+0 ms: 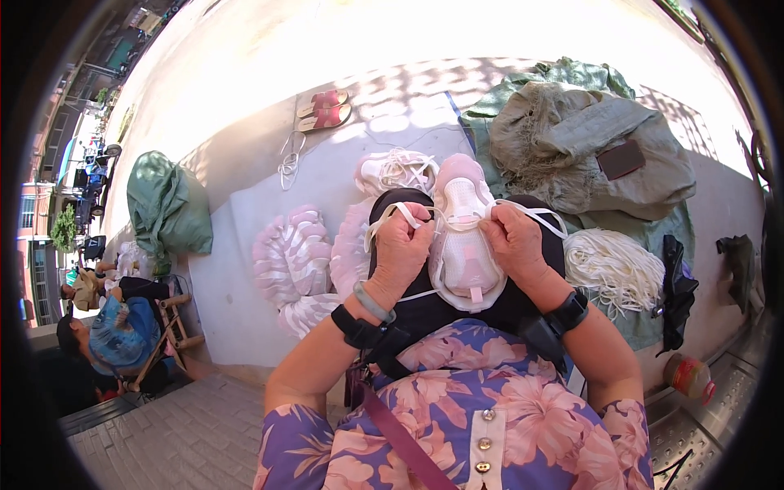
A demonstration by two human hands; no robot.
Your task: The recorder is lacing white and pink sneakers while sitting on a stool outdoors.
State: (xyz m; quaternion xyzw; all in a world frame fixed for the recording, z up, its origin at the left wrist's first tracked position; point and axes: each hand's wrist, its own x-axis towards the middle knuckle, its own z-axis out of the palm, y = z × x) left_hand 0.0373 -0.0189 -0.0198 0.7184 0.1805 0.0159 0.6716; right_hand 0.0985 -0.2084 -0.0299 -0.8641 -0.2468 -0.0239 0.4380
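The pink-and-white shoe lies at frame centre on the lap, long axis running up-frame, midway between the hands. The left hand's fingers pinch the white lace; the right hand's seemingly too, tips partly hidden.

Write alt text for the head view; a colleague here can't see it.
The person's left hand and right hand pinch a white shoelace over a pink-and-white sneaker on their lap. Stacked pink-and-white footwear lies to the left, a heap of white laces to the right, a beige sack beyond.
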